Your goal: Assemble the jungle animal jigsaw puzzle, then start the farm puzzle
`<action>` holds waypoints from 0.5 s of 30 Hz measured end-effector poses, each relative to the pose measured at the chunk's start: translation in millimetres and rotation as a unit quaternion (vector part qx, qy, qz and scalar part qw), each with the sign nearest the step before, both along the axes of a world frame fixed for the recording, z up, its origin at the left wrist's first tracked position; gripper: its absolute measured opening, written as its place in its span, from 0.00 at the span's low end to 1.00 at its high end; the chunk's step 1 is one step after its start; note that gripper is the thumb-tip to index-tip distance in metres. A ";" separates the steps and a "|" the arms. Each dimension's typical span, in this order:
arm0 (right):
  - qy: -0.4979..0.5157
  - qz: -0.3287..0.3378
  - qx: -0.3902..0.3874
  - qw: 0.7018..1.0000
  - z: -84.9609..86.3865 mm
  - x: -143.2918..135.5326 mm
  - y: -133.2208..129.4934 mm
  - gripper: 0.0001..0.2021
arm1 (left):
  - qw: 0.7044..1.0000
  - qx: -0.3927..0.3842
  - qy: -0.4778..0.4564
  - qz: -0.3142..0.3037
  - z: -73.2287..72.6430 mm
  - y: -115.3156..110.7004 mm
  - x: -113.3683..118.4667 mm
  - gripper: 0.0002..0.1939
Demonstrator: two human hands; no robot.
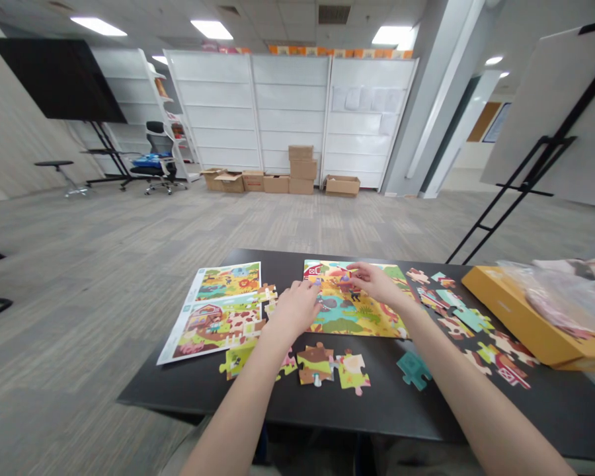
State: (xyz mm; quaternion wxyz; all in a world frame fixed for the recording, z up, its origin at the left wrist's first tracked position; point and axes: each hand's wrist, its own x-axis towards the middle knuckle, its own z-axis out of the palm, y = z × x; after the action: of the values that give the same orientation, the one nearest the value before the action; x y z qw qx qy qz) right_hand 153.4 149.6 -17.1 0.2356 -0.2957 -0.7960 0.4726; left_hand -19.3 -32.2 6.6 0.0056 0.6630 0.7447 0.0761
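My left hand (298,305) rests at the left edge of a colourful puzzle picture (359,317), its fingers bent over the picture's left side; whether it holds anything is hidden. Over the upper middle of the picture is my right hand (374,281), thumb and fingers pointing left and apart, with no piece clearly visible between them. A red barn shows at the picture's upper left corner. Just below it lie a brown and green piece (316,365) and a light green piece (353,371). A teal piece (414,369) is beside my right forearm.
Printed reference sheets (213,311) lie at the table's left. Several loose pieces (471,317) are scattered on the right, next to a yellow box (530,317) with clear plastic on it. The black table's (377,416) front edge is near me. An easel stands behind, right.
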 end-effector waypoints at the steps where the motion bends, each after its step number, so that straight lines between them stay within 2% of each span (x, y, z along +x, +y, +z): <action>1: -0.006 -0.008 0.009 1.000 0.3 -5.7 1.5 0.11 | 1.000 -0.001 -0.004 -0.004 -1.9 0.7 0.3 0.17; 6: -0.002 -0.058 0.064 0.996 -7.5 -31.6 7.8 0.07 | 1.000 -0.005 -0.017 -0.010 -6.7 2.3 -2.4 0.17; 12: 0.015 -0.059 0.044 0.997 -20.9 -46.3 3.2 0.05 | 1.000 -0.001 -0.008 -0.018 -4.7 1.3 -3.4 0.15; 15: 0.018 -0.035 0.039 0.998 -22.5 -45.3 -0.6 0.06 | 1.000 -0.011 -0.013 -0.017 -3.0 0.8 -4.0 0.15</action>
State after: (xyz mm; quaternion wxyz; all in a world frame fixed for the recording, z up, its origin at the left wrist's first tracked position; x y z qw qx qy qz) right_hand 108.1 149.1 -39.6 0.2775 -0.3058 -0.7988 0.4376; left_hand -23.3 -31.3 3.5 0.0236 0.6745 0.7340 0.0759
